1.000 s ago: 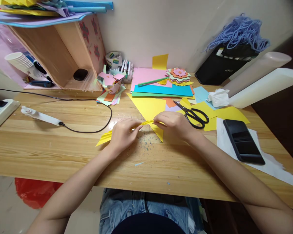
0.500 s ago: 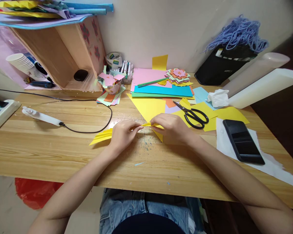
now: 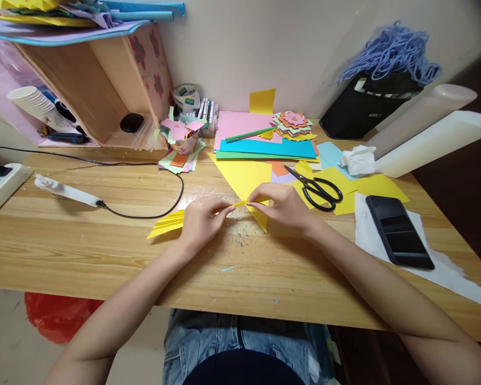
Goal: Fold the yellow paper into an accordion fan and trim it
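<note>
A pleated strip of yellow paper (image 3: 166,223) is held above the middle of the table. My left hand (image 3: 202,222) is closed around it, with thumb and forefinger pinching its narrow part; the fanned, folded end sticks out to the left. Facing it, my right hand (image 3: 279,206) pinches the strip's other side between thumb and fingers. A short gathered bit of paper shows between the two pinches. Behind and below the right hand lies a yellow paper sheet (image 3: 246,179) with a slanted edge. Black-handled scissors (image 3: 318,190) rest on yellow scraps to the right.
A phone (image 3: 400,232) lies on white tissue at right. Coloured paper sheets (image 3: 272,149), a green pencil and a layered paper flower (image 3: 292,124) are at the back. A cup of scraps (image 3: 184,141) stands left of them. A black cable (image 3: 182,190) loops from a white device (image 3: 68,192).
My right hand's fingers have shifted slightly, and a bit more yellow paper shows beneath them. My left hand stays almost in place, still pinching the pleated paper.
</note>
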A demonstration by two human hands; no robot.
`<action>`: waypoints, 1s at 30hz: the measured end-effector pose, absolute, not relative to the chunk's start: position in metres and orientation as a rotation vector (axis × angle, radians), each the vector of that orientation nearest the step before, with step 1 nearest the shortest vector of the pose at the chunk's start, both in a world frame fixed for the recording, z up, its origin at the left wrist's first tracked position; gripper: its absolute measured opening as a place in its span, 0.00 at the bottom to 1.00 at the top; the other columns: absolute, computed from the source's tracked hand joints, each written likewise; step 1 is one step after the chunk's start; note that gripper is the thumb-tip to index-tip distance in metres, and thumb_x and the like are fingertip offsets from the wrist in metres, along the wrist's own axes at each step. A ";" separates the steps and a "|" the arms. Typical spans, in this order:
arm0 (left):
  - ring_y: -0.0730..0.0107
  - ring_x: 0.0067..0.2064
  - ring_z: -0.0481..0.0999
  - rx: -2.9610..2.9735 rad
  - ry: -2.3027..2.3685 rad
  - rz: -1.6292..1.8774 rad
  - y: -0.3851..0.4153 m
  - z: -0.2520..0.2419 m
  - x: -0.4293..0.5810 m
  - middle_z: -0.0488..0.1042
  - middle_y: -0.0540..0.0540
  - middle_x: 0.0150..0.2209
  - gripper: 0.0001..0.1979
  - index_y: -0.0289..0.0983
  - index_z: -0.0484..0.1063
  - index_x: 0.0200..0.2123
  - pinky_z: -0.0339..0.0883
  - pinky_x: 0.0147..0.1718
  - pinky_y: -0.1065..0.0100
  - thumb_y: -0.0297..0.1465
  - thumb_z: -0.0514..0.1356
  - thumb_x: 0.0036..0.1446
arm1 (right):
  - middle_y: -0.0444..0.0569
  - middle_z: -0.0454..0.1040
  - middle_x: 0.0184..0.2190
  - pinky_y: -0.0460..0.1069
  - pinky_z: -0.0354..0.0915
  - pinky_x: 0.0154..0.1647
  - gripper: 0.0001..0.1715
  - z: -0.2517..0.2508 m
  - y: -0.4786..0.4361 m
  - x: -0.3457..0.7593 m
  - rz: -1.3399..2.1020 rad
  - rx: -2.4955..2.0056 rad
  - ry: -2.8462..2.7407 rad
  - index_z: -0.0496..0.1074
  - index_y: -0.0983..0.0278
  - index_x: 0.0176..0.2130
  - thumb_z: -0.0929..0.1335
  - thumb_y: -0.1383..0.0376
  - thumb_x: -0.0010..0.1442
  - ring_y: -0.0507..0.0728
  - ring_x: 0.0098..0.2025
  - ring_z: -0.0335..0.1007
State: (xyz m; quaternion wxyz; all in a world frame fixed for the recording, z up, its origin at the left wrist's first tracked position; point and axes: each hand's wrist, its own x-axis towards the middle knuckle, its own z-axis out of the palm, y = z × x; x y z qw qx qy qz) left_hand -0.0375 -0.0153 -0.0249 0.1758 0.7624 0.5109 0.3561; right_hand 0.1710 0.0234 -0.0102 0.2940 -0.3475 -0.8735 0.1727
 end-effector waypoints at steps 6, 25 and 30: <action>0.68 0.33 0.75 2.145 1.475 0.987 -0.015 -0.025 -0.037 0.79 0.48 0.30 0.06 0.40 0.77 0.31 0.66 0.33 0.67 0.33 0.60 0.54 | 0.46 0.75 0.29 0.47 0.62 0.31 0.03 -0.010 0.026 0.174 0.545 -0.990 -2.319 0.71 0.65 0.29 0.67 0.68 0.56 0.53 0.31 0.71; 0.68 0.33 0.75 2.148 1.493 0.949 -0.014 -0.023 -0.038 0.79 0.48 0.31 0.05 0.40 0.77 0.31 0.65 0.34 0.67 0.32 0.61 0.53 | 0.45 0.75 0.28 0.46 0.60 0.30 0.04 -0.015 0.031 0.179 0.497 -1.045 -2.390 0.71 0.64 0.31 0.65 0.70 0.56 0.52 0.30 0.70; 0.67 0.33 0.75 2.150 1.494 0.947 -0.013 -0.023 -0.039 0.79 0.48 0.31 0.04 0.40 0.77 0.31 0.65 0.34 0.67 0.31 0.61 0.53 | 0.46 0.77 0.30 0.46 0.62 0.30 0.05 -0.017 0.033 0.180 0.446 -1.002 -2.413 0.72 0.64 0.33 0.65 0.70 0.57 0.53 0.31 0.72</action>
